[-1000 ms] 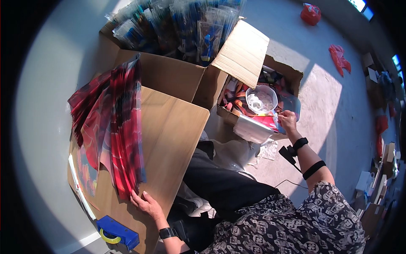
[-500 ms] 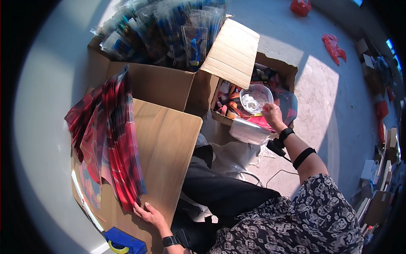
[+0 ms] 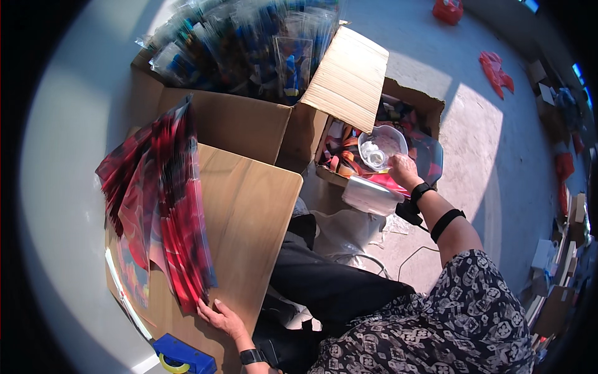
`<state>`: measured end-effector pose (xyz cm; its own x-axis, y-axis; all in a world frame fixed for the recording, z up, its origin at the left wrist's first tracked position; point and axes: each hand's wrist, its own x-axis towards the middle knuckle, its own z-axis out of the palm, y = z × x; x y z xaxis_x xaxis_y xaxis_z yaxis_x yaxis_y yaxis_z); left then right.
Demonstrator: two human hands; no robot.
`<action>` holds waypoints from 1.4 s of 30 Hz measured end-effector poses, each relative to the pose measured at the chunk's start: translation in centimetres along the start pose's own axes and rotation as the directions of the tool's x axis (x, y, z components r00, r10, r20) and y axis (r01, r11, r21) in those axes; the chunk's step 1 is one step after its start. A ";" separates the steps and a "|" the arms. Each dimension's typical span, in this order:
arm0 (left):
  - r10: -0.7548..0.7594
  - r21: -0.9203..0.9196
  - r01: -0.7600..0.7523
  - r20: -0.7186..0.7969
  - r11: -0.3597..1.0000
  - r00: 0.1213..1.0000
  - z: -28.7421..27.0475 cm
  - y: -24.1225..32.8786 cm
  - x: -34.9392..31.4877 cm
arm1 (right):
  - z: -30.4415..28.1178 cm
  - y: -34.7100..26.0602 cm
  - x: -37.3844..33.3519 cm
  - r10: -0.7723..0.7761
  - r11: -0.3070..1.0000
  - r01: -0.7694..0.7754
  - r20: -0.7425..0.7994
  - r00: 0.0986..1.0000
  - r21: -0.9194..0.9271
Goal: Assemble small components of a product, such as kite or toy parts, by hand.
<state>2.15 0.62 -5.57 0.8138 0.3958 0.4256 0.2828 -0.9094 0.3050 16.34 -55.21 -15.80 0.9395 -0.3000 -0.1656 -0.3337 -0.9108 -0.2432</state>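
My left hand [image 3: 225, 320] lies flat on the wooden board [image 3: 249, 209], fingers stretched out. Its fingertips touch the lower edge of a fanned stack of glossy red and dark printed sheets [image 3: 171, 215]. At the right, my right hand [image 3: 405, 171] reaches over the near rim of a clear plastic bowl [image 3: 398, 134]. The fingers are bent together there; what they hold, if anything, is hidden. White pieces and a small round thing [image 3: 374, 156] lie in the bowl. It rests on colourful printed pieces [image 3: 342, 156] in an open cardboard box [image 3: 433, 109].
A large carton [image 3: 224, 121] packed with blue items in clear sleeves [image 3: 249, 50] stands at the far left. Its raised flap [image 3: 349, 75] leans toward the smaller box. A stack of clear bags [image 3: 372, 196] lies at that box's near side. A blue case [image 3: 180, 355] sits at the lower left.
The view has shifted slightly, so the boxes appear a little further right. My right hand has dipped a little into the bowl. The left hand stays at the sheets.
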 end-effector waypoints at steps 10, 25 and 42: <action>-0.086 -0.154 0.082 -0.021 0.985 0.996 -0.5 0.8 0.6 | -3.9 -7.9 -3.4 -0.261 0.765 0.495 -0.503 0.824 0.413; -0.167 -0.438 0.165 0.034 0.884 0.985 -22.9 -3.9 11.1 | -3.0 -38.6 -19.8 -0.904 0.136 0.620 -0.160 0.397 0.773; -0.404 0.032 0.417 0.331 0.908 0.853 -21.3 -39.3 13.9 | 1.6 -45.6 -26.0 -0.976 0.037 0.816 -0.155 0.155 0.577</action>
<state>-8.39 44.56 6.51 0.7480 0.6623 -0.0422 0.6128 -0.6649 0.4270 7.00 -5.44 -1.93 0.4830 0.7981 0.3603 0.7093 -0.1153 -0.6954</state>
